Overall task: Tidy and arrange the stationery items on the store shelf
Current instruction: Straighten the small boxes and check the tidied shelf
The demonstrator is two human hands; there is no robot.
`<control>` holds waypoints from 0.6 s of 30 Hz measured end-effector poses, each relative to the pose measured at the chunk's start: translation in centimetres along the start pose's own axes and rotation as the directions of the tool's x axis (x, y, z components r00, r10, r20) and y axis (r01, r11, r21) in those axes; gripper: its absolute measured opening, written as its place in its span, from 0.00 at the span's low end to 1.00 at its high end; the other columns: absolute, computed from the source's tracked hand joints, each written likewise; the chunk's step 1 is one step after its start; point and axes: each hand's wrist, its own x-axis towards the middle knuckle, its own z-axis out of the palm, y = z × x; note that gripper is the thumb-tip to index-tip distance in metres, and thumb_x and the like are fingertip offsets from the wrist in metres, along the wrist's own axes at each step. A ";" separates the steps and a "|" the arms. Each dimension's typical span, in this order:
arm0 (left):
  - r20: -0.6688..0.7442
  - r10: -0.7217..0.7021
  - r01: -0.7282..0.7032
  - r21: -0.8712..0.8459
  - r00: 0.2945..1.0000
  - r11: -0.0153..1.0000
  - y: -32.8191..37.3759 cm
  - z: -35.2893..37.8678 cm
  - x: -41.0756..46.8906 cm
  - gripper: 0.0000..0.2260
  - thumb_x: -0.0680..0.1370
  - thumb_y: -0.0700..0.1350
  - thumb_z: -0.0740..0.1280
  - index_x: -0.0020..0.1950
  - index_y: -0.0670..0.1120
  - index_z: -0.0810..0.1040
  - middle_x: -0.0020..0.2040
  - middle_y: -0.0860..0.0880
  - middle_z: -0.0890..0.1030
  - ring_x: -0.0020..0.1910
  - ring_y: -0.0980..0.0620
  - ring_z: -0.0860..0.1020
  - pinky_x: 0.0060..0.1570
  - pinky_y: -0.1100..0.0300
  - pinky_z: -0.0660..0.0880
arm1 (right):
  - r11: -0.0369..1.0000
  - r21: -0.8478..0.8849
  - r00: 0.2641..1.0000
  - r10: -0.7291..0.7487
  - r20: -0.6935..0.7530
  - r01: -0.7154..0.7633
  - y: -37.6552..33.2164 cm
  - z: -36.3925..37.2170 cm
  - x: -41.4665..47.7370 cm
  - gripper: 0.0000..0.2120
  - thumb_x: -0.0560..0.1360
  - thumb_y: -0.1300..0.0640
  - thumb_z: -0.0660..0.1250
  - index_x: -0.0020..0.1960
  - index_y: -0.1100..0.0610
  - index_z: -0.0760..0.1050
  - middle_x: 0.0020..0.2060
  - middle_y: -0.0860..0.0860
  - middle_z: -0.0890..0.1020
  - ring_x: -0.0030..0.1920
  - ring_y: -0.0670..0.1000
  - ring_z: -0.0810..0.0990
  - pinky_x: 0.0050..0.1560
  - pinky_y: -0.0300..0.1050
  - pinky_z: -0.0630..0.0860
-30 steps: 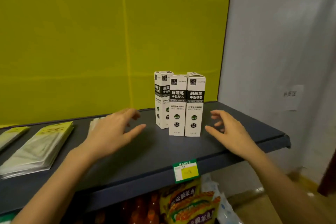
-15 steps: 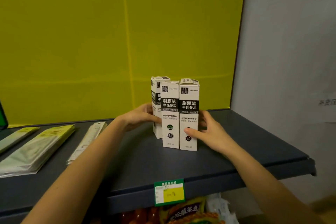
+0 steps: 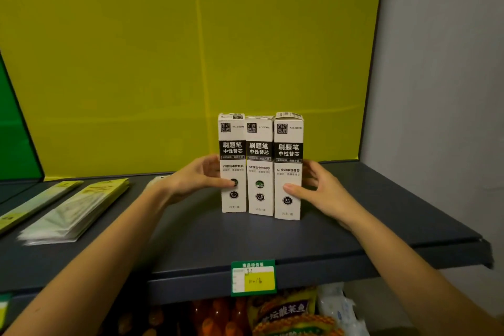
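step: squaring three refill boxes | left hand clasps 9 o'clock box, right hand 3 o'clock | next: probably flush fronts

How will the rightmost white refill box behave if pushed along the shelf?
The rightmost box stands tall on a narrow base, so a high push would probably tip it. It looks like thin cardboard, likely light yet stiff.

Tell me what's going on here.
A person is lining up three tall white-and-black cardboard boxes, upright, side by side on the dark grey metal shelf. The left hand holds the leftmost box, thumb across its front; the right hand holds the rightmost box. Clear yellow-topped packets lie to the left.
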 end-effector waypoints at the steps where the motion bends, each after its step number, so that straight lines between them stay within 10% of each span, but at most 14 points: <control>1: -0.018 0.001 -0.001 0.013 1.000 1.000 -0.1 0.4 0.0 0.32 0.57 0.47 0.80 0.59 0.48 0.74 0.56 0.49 0.83 0.57 0.51 0.80 0.53 0.60 0.79 | 1.000 0.013 1.000 0.002 0.004 -0.002 0.2 0.0 0.1 0.25 0.70 0.58 0.72 0.64 0.50 0.66 0.50 0.40 0.76 0.49 0.37 0.75 0.47 0.33 0.74; 5: -0.109 0.015 -0.011 0.042 0.994 0.999 -0.4 1.9 -0.2 0.23 0.69 0.34 0.71 0.62 0.45 0.71 0.58 0.49 0.80 0.57 0.53 0.80 0.54 0.59 0.78 | 1.000 0.022 1.000 0.001 0.030 -0.001 0.7 -0.3 0.7 0.25 0.70 0.58 0.72 0.63 0.50 0.67 0.54 0.44 0.78 0.56 0.45 0.77 0.57 0.41 0.74; 18: -0.196 0.046 -0.040 0.034 0.979 0.999 0.0 3.6 -1.4 0.20 0.69 0.32 0.71 0.59 0.45 0.75 0.49 0.55 0.84 0.51 0.57 0.82 0.46 0.66 0.79 | 1.000 0.000 0.974 0.030 0.224 -0.031 0.6 -1.8 2.0 0.26 0.73 0.59 0.68 0.68 0.55 0.66 0.63 0.50 0.76 0.62 0.47 0.74 0.59 0.39 0.71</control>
